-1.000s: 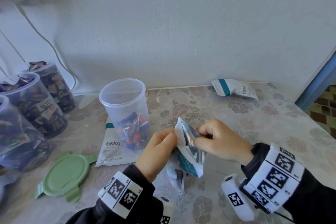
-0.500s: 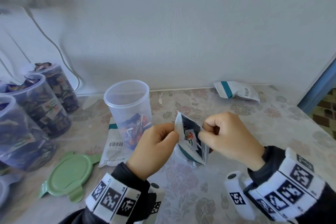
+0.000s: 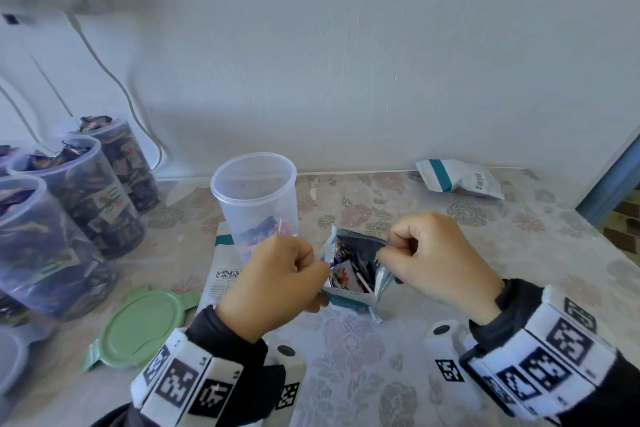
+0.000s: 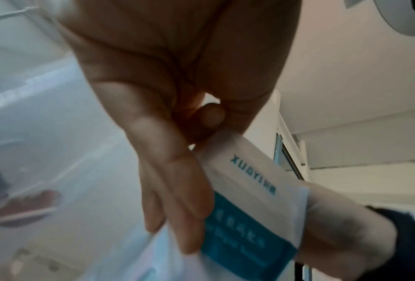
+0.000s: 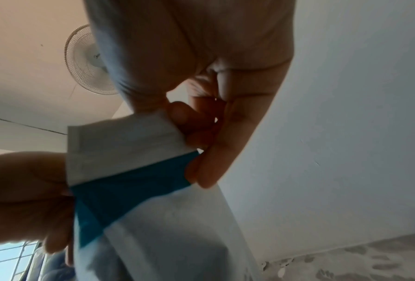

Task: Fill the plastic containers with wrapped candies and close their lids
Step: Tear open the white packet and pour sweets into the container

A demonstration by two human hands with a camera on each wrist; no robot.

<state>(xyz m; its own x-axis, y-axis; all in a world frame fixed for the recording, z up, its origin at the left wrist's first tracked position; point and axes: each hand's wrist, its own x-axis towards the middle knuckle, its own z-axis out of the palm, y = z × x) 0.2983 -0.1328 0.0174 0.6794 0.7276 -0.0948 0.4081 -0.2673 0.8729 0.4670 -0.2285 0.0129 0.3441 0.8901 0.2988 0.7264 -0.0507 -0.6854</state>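
Both hands hold a white and teal candy bag (image 3: 353, 274) just above the table, its mouth pulled open, with wrapped candies showing inside. My left hand (image 3: 277, 282) pinches the bag's left edge (image 4: 247, 192). My right hand (image 3: 429, 256) pinches the right edge (image 5: 129, 152). Behind the left hand stands a clear plastic container (image 3: 256, 198), lidless, with a few wrapped candies at its bottom. A green lid (image 3: 142, 326) lies flat on the table to the left.
Three candy-filled clear containers (image 3: 79, 198) stand lidless at the left by the wall. A flat empty bag with a barcode (image 3: 225, 274) lies under the open container. Another white and teal bag (image 3: 460, 178) lies at the back right. The table's edge runs along the right.
The hands have drawn apart and the bag's mouth has opened wide, so the candies inside now show. The bag has turned more upright.
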